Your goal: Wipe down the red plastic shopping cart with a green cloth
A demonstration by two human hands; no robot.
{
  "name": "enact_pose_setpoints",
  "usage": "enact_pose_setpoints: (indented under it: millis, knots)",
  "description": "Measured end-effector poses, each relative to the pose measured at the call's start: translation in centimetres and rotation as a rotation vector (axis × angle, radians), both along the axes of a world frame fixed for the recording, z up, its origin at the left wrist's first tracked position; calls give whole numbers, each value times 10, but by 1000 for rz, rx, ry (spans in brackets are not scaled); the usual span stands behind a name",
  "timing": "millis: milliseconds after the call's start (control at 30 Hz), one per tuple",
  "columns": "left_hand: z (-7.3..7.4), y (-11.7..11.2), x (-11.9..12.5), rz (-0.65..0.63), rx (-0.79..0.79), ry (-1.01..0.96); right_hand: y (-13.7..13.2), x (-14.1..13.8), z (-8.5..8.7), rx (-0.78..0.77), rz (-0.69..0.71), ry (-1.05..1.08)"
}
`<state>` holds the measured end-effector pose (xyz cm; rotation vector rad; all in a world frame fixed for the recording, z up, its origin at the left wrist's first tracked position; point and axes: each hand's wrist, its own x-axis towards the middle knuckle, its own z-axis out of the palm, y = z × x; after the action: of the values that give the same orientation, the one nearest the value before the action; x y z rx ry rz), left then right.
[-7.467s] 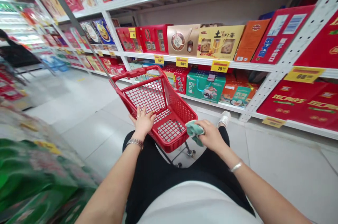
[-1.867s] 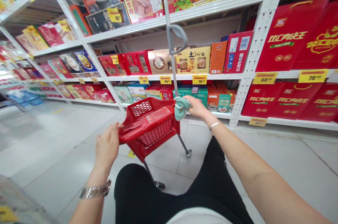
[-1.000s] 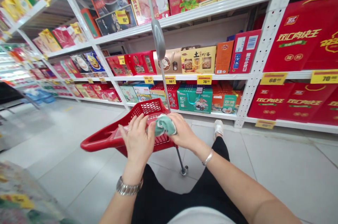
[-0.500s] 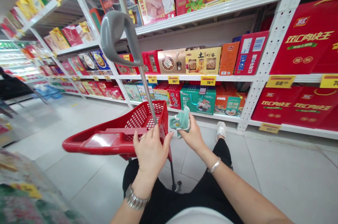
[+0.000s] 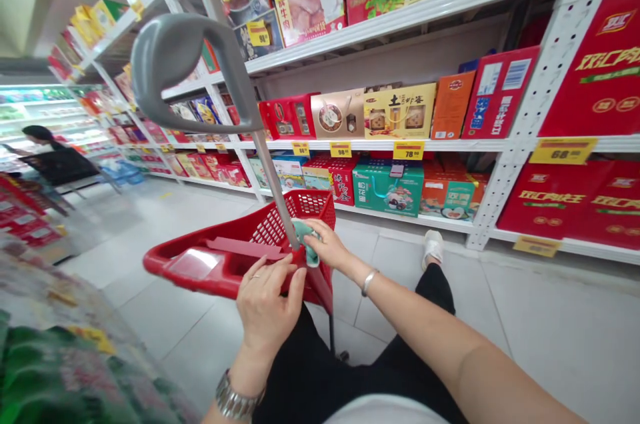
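A small red plastic shopping cart (image 5: 225, 261) stands in front of my knees, its grey pull handle (image 5: 180, 67) rising on a metal rod toward the camera. My left hand (image 5: 267, 307) grips the cart's near rim, thumb and fingers closed on the red edge. My right hand (image 5: 327, 244) is closed on a crumpled teal cloth (image 5: 304, 237), pressed against the base of the rod at the rim. I wear a metal watch on my left wrist and a silver bangle on my right one.
White shelving (image 5: 400, 144) full of red, gold and green gift boxes with yellow price tags runs along the right. Grey tiled floor (image 5: 550, 331) lies around me. Green packaged goods (image 5: 55, 371) sit at lower left. Another person (image 5: 53, 157) is far down the aisle.
The cart has turned, so its grey handle now looms larger and nearer. My right hand brought the cloth down from beside the rim onto the rod's base. My left hand stayed on the rim.
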<state>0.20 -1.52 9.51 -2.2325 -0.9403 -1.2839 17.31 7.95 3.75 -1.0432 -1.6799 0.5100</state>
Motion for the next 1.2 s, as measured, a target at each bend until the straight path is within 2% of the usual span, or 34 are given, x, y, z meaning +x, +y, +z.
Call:
enact_pose_setpoints:
  millis: [100, 233, 367, 500, 600, 700, 733, 900, 1000, 1100, 1200]
  knots:
    - [3, -2, -3, -39, -39, -20, 23, 14, 8, -106, -94, -252]
    - [4, -2, -11, -69, -146, -60, 40, 35, 10, -178, -197, -356]
    - [7, 2, -25, -89, -334, -135, 37, 53, 2, -223, -289, -427]
    - [22, 14, -30, -61, -539, -303, 23, 62, -6, -213, -349, -465]
    - [33, 30, -17, -110, -639, -480, 12, 67, -11, -182, -385, -483]
    - [33, 52, 3, -273, -793, -627, 5, 71, -17, -153, -410, -498]
    - [30, 60, 8, -305, -859, -637, 4, 73, -19, -144, -416, -504]
    - [23, 95, 14, -232, -935, -633, 3, 78, -26, -118, -437, -531]
    - [28, 113, 9, -320, -1115, -631, 1, 79, -33, -78, -467, -542]
    - [36, 129, 4, -398, -1156, -567, -2, 82, -41, 16, -489, -541]
    - [43, 141, 2, -533, -1219, -535, -8, 89, -48, 87, -481, -541]
